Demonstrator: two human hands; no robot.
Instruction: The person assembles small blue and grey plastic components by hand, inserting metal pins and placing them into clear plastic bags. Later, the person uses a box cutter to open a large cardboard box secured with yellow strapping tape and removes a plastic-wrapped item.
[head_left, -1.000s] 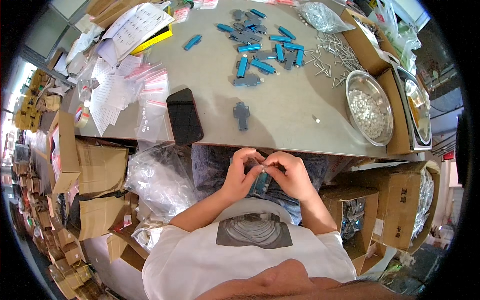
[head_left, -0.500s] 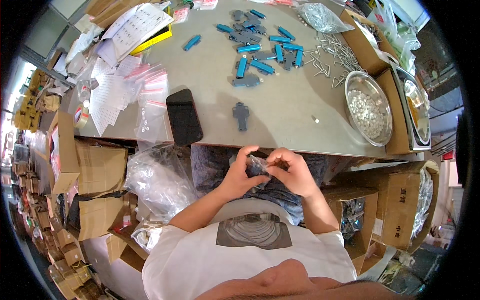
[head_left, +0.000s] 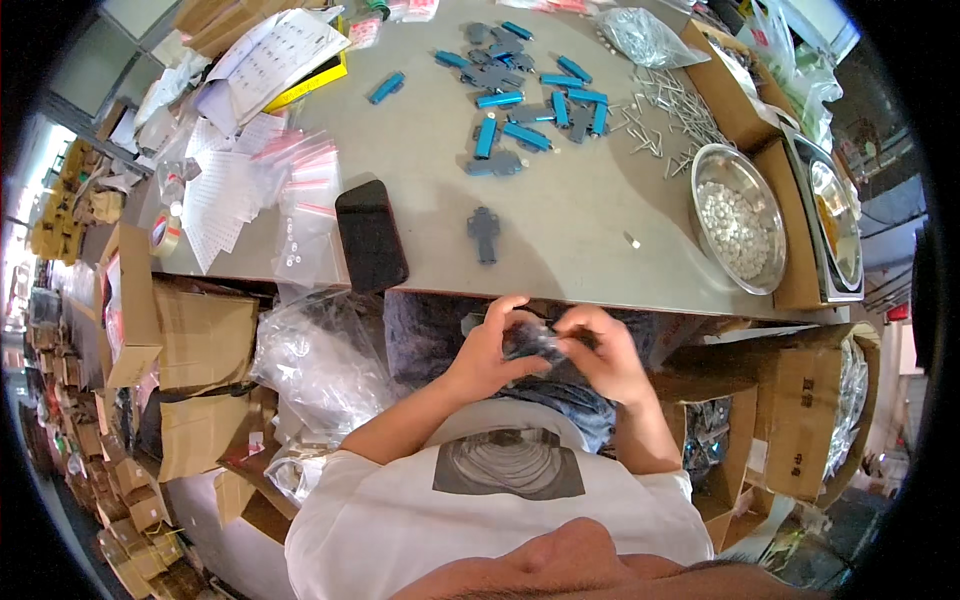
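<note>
My left hand (head_left: 483, 352) curls around a small dark part in clear plastic (head_left: 529, 341), just below the table's near edge and over my lap. My right hand (head_left: 606, 362) is closed at the right side of the same piece, thumb and fingers pinched on the plastic; motion blurs the fingertips. Further up on the table lies a single grey cross-shaped plastic part (head_left: 484, 235). Beyond it is a loose group of grey parts, several with blue cylinders (head_left: 525, 136) on them.
A black phone (head_left: 371, 235) lies left of the grey part, beside clear zip bags (head_left: 308, 190) and paper sheets (head_left: 216, 200). At right stand a steel bowl (head_left: 707, 172) of small white pieces and scattered metal pins (head_left: 672, 112). Cardboard boxes (head_left: 200, 340) flank my lap.
My right hand has shifted slightly right and down. The wrapped dark part has turned and shows more between my hands. Things on the table keep their places.
</note>
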